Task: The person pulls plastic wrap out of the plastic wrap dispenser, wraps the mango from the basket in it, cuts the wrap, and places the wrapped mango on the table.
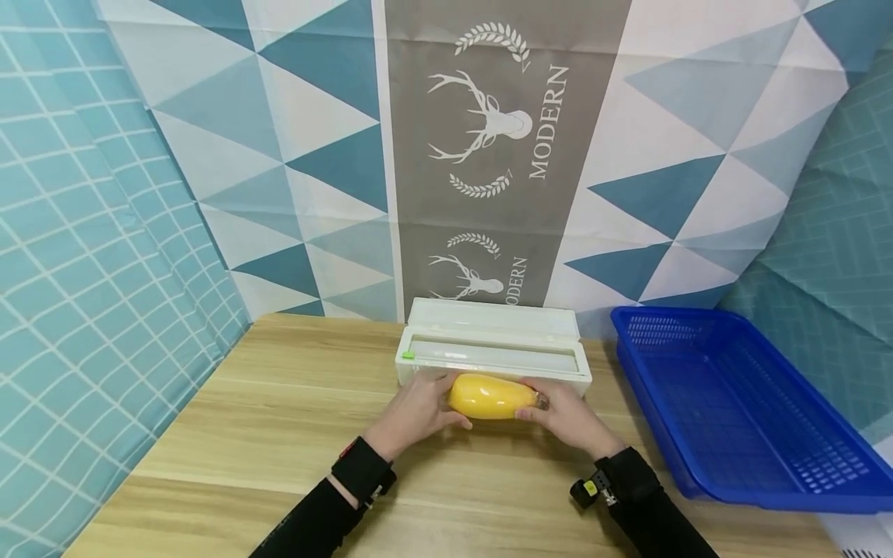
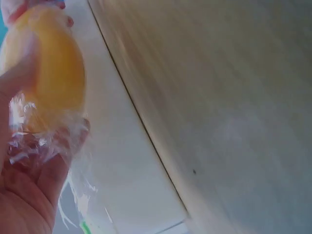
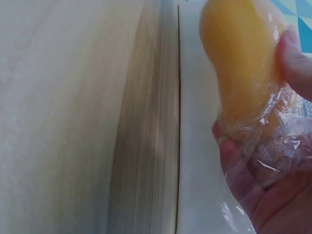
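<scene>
A yellow-orange butternut squash (image 1: 491, 396) with clear cling film round it is held between both hands at the front of a white cling film dispenser (image 1: 491, 355). My left hand (image 1: 421, 411) grips the wide end, fingers on one side and thumb on the other. At the narrow end, my right hand (image 1: 563, 415) grips with thumb and fingers. Loose, crumpled cling film (image 3: 280, 141) gathers over the right palm in the right wrist view. More film (image 2: 39, 141) bunches at the left fingers. The dispenser's lid stands up, and a green slider (image 1: 408, 355) sits at its left end.
A blue plastic basket (image 1: 663, 434) with perforated walls stands at the right of the wooden table (image 1: 279, 403). Behind the dispenser rises a patterned cloth backdrop (image 1: 335, 155), and a teal checked cloth (image 1: 91, 271) hangs on the left.
</scene>
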Demonstrator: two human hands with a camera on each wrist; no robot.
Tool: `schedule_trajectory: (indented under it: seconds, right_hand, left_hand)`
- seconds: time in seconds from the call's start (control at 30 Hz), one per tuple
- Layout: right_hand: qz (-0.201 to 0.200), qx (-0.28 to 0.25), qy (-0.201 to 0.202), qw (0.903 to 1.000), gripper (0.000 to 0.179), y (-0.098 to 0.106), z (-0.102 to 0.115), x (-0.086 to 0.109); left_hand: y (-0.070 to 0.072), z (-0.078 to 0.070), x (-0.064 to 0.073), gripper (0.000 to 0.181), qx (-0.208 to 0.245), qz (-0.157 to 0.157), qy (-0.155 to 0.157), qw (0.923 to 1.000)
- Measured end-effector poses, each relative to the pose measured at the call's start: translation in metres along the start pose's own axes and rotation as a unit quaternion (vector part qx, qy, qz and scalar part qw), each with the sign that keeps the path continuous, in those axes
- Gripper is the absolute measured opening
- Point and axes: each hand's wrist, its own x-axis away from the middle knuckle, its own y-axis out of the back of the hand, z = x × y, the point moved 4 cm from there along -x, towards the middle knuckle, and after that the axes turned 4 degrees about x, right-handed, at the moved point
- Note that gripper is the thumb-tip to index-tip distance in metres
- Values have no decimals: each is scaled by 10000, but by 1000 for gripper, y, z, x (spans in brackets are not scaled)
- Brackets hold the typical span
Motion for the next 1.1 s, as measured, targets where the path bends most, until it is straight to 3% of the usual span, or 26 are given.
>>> schedule_trajectory:
  seconds: [0.13,0.33,0.53,0.73,1.1]
  right_hand:
    - [-51,-46,-109,9999,59,-2,-4,1]
    - [-255,-548,-474,9970,51,-2,-10,1]
    - [-224,-1075,-756,9911,42,-3,-13,4]
    - [-268,-1143,-795,9899,27,-1,-12,1]
    - [-398,-1018,-1011,9888,33,-5,-14,-4]
  left_hand:
    - [0,-1,3,75,-253,79,408,9988]
    - [1,-4,1,70,-48,-54,964,9953]
    - [4,-6,-2,61,-188,-75,847,9962]
    - [9,-6,-10,49,-57,110,796,9967]
    - [7,5,-12,49,459,620,1448,9865]
